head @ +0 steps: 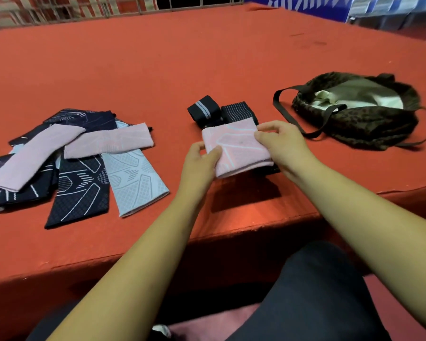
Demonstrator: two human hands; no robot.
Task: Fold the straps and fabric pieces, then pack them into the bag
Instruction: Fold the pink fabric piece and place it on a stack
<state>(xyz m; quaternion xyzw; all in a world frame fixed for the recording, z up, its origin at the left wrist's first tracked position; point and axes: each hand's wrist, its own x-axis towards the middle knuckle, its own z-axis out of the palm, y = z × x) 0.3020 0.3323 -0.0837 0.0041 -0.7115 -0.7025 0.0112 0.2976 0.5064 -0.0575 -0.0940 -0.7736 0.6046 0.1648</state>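
Pinched folded pink fabric piece at its ends with left hand and right hand, just left of leopard-print bag.

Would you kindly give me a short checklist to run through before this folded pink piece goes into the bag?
1. Pink piece folded flat: ok.
2. Left grip pinches its left edge, right grip its far right corner: ok.
3. Bag mouth open, pale lining showing: ok.
4. Room inside it: cannot tell.
5. Its strap lies across the way: not ok, lift over it.
6. Pile on the left unfolded: not ok.
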